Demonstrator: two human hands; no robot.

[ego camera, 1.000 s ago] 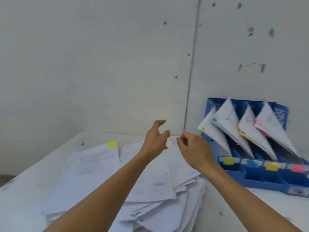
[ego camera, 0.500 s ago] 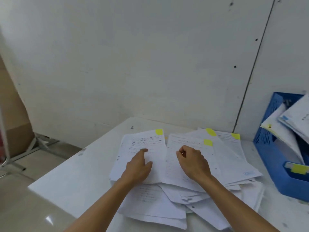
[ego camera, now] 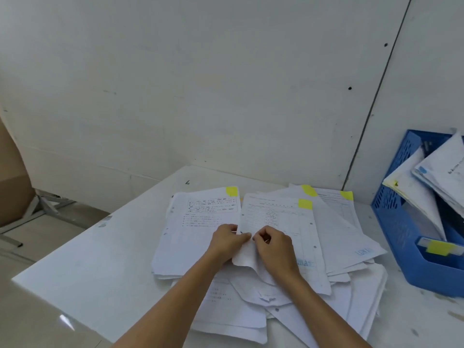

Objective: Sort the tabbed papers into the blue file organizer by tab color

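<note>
A loose pile of white papers [ego camera: 334, 249] with yellow tabs lies in the middle of the white table [ego camera: 100, 267]. My left hand [ego camera: 226, 241] and my right hand [ego camera: 275, 247] meet at the left edge of a yellow-tabbed sheet [ego camera: 278, 214] on top. Both pinch that edge, which curls up between them. Another yellow-tabbed sheet [ego camera: 200, 222] lies to the left under my left hand. The blue file organizer [ego camera: 406, 229] stands at the right edge, partly cut off, with papers leaning in its slots and a yellow label on its front.
A grey wall rises right behind the table. The table's left corner drops off to a tiled floor, where a metal frame [ego camera: 45, 209] and a brown board [ego camera: 12, 187] stand. Bare tabletop lies left of the pile.
The view swung left and down from the organizer to the pile. My hands came down onto the papers, then moved together and took hold of the top sheet's left edge.
</note>
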